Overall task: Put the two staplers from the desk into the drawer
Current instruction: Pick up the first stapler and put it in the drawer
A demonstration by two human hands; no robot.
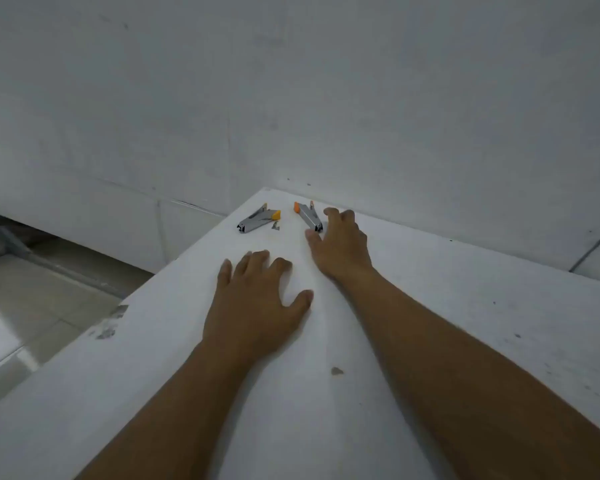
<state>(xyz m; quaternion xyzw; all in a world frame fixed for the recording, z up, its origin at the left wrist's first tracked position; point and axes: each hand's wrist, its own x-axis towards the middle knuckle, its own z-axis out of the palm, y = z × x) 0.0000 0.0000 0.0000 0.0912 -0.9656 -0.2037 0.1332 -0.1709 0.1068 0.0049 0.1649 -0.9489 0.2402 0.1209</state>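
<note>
Two small metal staplers lie near the far corner of the white desk (430,323). The left stapler (258,220) has a yellow end, the right stapler (307,216) an orange end. My right hand (340,247) is stretched out beside the orange stapler, fingers apart, its fingertips touching or almost touching the stapler's near end. Closer to me, my left hand (257,299) rests flat on the desk with fingers spread, holding nothing. No drawer is in view.
A few loose staples (275,226) lie beside the yellow stapler. The desk meets a white wall (326,98) at the back. Its left edge drops to a tiled floor (32,299). Chipped spots (113,322) mark that edge.
</note>
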